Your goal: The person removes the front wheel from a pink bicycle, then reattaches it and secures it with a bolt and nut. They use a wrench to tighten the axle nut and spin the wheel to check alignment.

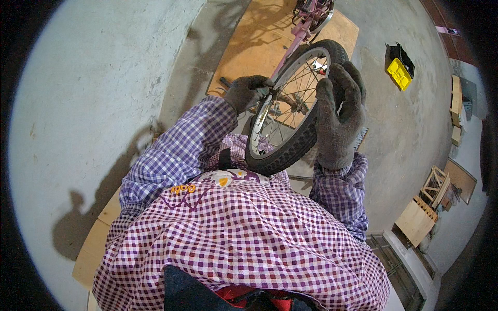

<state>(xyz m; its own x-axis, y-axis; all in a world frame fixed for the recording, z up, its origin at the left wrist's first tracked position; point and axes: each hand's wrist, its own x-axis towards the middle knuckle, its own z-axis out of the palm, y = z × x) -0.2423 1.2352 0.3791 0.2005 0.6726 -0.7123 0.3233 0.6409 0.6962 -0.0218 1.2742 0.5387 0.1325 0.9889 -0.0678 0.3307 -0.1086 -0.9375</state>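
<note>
A small bicycle wheel (280, 153) with a black knobbly tyre and silver rim stands tilted in front of me, its lower edge against my checked apron (233, 207). A pink bicycle frame (300, 37) reaches toward it from the far side. My left hand (248, 93), in a dark grey glove, has its fingers pinched together beside the wheel's hub; what lies between the fingertips is hidden. At the tyre's right side, my gloved right hand (340, 111) curls loosely round the edge, thumb toward the rim and fingers over the outside.
A wooden board (244, 46) lies on the concrete floor under the bicycle. To the far right sits an open black and yellow toolbox (399, 74). A pale wall (104, 78) rises close on my left. Wooden crates (417, 220) stand at the right.
</note>
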